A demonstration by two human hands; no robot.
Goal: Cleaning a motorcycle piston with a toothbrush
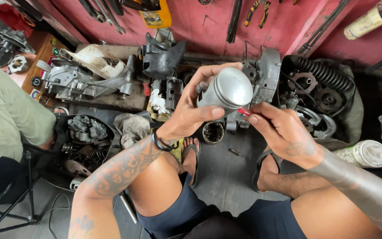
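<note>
My left hand (190, 110) is wrapped around a silver metal piston (227, 90), holding it up with its domed crown toward me. My right hand (283, 130) pinches a small red-handled tool (243, 111) against the lower side of the piston. Both hands are raised above my knees as I sit over the grey workshop floor (226, 172). A black band circles my left wrist.
An engine casing (264, 77) and a small dark cup (213, 132) lie just beyond my hands. A second engine block (80, 82), a tub of greasy parts (85, 141) and a seated person in green (5, 115) are at left. Springs and gears (319, 84) sit right.
</note>
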